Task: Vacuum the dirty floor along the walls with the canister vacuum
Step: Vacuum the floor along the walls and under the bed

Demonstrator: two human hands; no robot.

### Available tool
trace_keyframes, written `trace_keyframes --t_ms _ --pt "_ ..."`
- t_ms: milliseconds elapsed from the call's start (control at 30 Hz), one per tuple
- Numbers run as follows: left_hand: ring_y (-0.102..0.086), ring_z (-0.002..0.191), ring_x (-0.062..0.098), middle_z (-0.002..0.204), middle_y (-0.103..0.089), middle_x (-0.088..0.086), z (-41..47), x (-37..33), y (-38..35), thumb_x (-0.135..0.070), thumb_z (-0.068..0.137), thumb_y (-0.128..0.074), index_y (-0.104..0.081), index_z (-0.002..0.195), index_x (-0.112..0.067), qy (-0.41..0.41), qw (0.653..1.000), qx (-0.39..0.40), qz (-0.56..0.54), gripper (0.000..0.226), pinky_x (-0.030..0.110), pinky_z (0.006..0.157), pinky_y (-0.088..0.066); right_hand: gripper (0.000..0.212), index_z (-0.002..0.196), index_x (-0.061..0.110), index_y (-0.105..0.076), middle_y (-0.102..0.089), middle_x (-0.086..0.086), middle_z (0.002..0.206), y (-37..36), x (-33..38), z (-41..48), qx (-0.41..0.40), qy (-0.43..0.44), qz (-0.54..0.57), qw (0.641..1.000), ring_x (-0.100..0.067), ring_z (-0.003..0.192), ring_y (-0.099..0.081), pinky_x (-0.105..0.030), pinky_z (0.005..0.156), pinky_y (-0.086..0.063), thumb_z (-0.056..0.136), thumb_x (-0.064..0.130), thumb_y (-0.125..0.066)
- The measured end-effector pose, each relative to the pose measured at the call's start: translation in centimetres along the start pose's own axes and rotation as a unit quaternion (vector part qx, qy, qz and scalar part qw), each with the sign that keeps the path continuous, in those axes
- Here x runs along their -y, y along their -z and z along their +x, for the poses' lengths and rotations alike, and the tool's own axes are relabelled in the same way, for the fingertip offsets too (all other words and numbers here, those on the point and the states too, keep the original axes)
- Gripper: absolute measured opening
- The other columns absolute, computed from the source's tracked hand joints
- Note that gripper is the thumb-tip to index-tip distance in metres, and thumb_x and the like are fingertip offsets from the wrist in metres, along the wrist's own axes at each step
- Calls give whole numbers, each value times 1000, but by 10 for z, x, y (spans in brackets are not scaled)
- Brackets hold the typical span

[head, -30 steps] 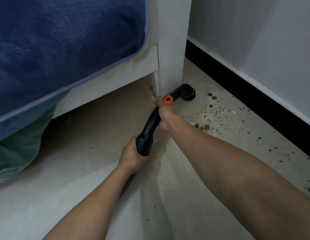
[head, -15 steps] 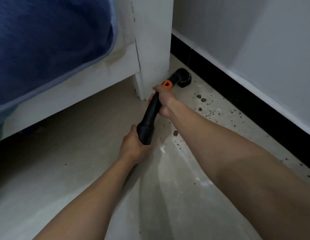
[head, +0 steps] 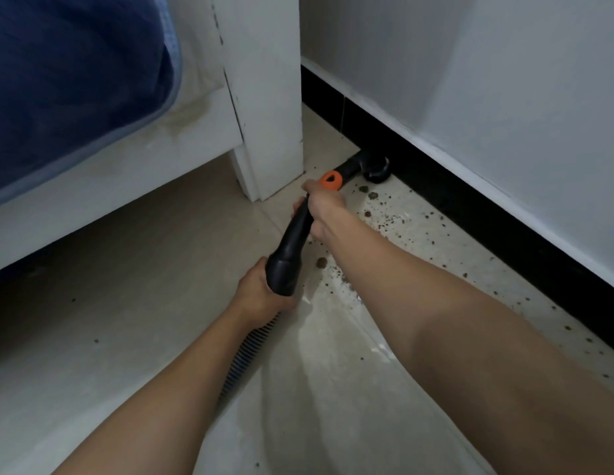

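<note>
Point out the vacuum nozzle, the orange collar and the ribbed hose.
vacuum nozzle (head: pixel 376 168): head view, its round black head.
orange collar (head: pixel 331 181): head view, its top face.
ribbed hose (head: pixel 247 354): head view, middle of the visible stretch.

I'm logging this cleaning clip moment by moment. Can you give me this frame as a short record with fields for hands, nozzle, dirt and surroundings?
left hand: grips the rear end of the black vacuum handle, where the ribbed hose joins
right hand: grips the handle's front, just behind the orange collar
nozzle: round black head on the floor, at the black skirting
dirt: dark crumbs scattered along the skirting, nearer the camera than the nozzle
surroundings: white bed leg left of the nozzle; blue bedding above
</note>
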State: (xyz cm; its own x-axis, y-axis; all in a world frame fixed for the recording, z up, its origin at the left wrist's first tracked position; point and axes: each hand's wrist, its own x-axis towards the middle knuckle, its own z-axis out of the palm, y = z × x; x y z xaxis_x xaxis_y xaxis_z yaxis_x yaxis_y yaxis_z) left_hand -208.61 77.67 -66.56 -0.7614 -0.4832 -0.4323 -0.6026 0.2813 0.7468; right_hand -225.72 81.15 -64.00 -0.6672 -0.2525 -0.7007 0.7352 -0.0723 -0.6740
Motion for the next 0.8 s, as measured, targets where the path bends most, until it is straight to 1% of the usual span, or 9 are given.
trace_keyframes --t_ms 67,100,167,267,367,500,600,667,800 --pt "-60 102 23 112 -63 3 -7 -2 2 -25 43 -77 -52 124 -18 -1 1000 13 5 86 36 87 -52 11 100 6 -59 -58 -7 69 6 -2 -6 -8 2 5 1000 -18 55 -57 -32 62 -55 93 15 -62" --pt "-59 103 23 112 -62 3 -10 -4 3 -23 44 -79 -51 124 -18 -2 1000 22 9 85 35 86 -51 14 103 6 -60 -59 -7 70 10 -2 -9 -13 1 7 1000 -19 57 -58 -34 67 -56 93 16 -62" --pt "-58 103 23 112 -60 3 -17 -8 4 -16 53 -84 -50 123 -17 -9 999 40 24 78 32 83 -49 18 106 6 -59 -61 -8 69 17 -1 -15 -20 -2 4 1000 -19 60 -60 -36 72 -57 92 17 -63" --pt "-57 102 22 111 -59 3 -21 -14 9 -10 61 -83 -49 122 -18 -26 998 39 43 70 30 80 -46 15 102 5 -60 -62 -8 66 25 4 -27 -21 2 20 1000 -19 57 -60 -34 66 -56 93 17 -62" --pt "-56 97 20 107 -56 -1 -26 -23 16 -11 63 -83 -48 121 -20 -34 998 25 56 69 27 75 -42 13 97 6 -59 -62 -8 65 25 12 -36 -6 6 33 999 -19 57 -60 -36 71 -57 94 17 -63" --pt "-54 94 18 106 -56 -1 -34 -22 25 -8 63 -82 -47 120 -22 -30 998 -1 55 68 27 76 -41 17 106 6 -60 -61 -5 56 11 12 -44 16 9 25 1000 -18 56 -59 -36 69 -56 94 18 -62" --pt "-56 93 20 105 -57 0 -40 -13 34 -8 62 -83 -48 120 -23 -16 998 -11 60 69 28 76 -43 26 112 5 -60 -63 -7 61 0 1 -48 27 -1 9 1000 -20 62 -61 -40 81 -59 92 20 -66" --pt "-57 90 21 103 -59 2 -45 -6 38 -6 62 -83 -49 117 -23 -7 998 -20 60 67 28 74 -45 30 115 5 -60 -64 -8 64 -5 -8 -49 33 -9 8 999 -21 65 -62 -44 89 -58 91 22 -67" --pt "-60 91 23 102 -61 3 -51 2 44 -6 60 -83 -49 112 -25 -2 998 -27 58 65 28 74 -47 24 112 5 -61 -62 -6 60 -11 -17 -54 42 -13 10 999 -20 63 -61 -44 91 -57 92 19 -65"
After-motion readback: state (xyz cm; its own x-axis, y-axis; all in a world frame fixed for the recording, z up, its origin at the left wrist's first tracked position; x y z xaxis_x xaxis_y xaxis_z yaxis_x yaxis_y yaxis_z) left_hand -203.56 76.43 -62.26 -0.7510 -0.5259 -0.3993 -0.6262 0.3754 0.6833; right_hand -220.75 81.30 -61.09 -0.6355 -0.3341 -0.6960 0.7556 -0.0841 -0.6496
